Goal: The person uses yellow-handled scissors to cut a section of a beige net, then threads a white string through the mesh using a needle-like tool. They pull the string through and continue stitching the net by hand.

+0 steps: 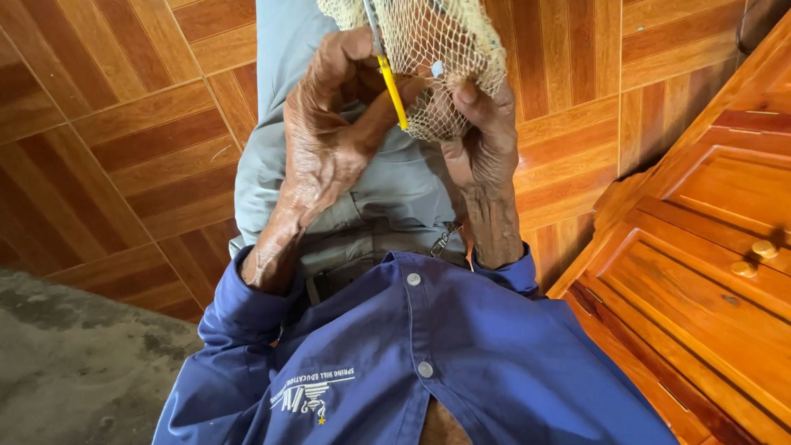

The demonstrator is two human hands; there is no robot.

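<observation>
Head view, looking down own torso.

Left hand (pixel 325 136): closed, fingers curled around a thin tool with a yellow handle (pixel 394 92); grey metal part runs up past the thumb to the top edge. Handle tip sits against the net.

Right hand (pixel 482 140): closed on the lower right edge of the net, thumb pressed on the mesh, remaining fingers hidden behind it.

Net (pixel 428 45): cream mesh, bunched, held up between both hands at the top of frame, directly above the lap. It sits right of the left hand and above the right hand, touching both. Upper part cut off by the frame. Small pale blue speck in the mesh, cannot tell what.

Clothing: blue button shirt (pixel 461 354) with a small white printed emblem low on the left chest, text beside it. Grey trousers (pixel 395 181) beneath the hands; metal clip (pixel 445 239) at the waistband.

Surroundings: brown wood-pattern tiled floor (pixel 140 140); grey rough patch (pixel 74 371) at lower left. Orange wooden cabinet (pixel 700 264) on the right, panelled, with two round brass knobs (pixel 754 257), well apart from both hands.
</observation>
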